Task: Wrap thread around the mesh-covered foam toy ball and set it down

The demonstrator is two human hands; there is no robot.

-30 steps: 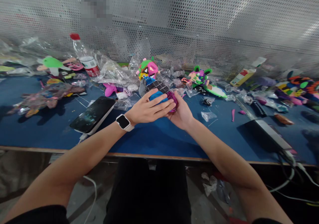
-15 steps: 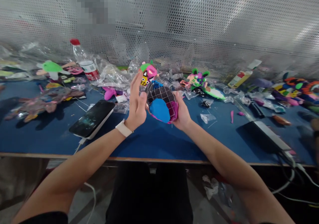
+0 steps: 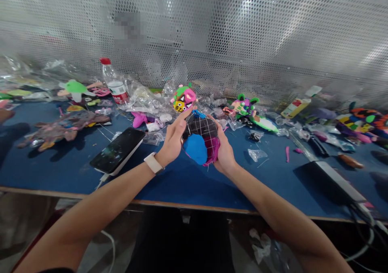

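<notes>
Above the front part of the table, both hands are around a rounded wire mesh form (image 3: pixel 201 127) with patches of blue, magenta and black clay-like material. My right hand (image 3: pixel 226 153) grips its right side, with the fingers hidden behind it. On the other side my left hand (image 3: pixel 172 143) touches the form, its fingers reaching along the upper left edge and the thumb at the near side. The smooth blue patch (image 3: pixel 195 149) faces me. Just behind the form sits a colourful animal head (image 3: pixel 184 99) with a yellow cat-like face.
A phone (image 3: pixel 118 151) on a cable lies left, and a dark box-shaped device (image 3: pixel 329 182) with cables lies right. Along the perforated metal wall (image 3: pixel 194 30) are a red-capped bottle (image 3: pixel 114 85), plastic wrappings (image 3: pixel 145 103) and several clay figures. The table edge (image 3: pixel 194 208) is in front.
My left hand has closed in from upright and spread to lying against the form's left side. The right hand keeps its grip. The camera view has shifted, so the table appears lower.
</notes>
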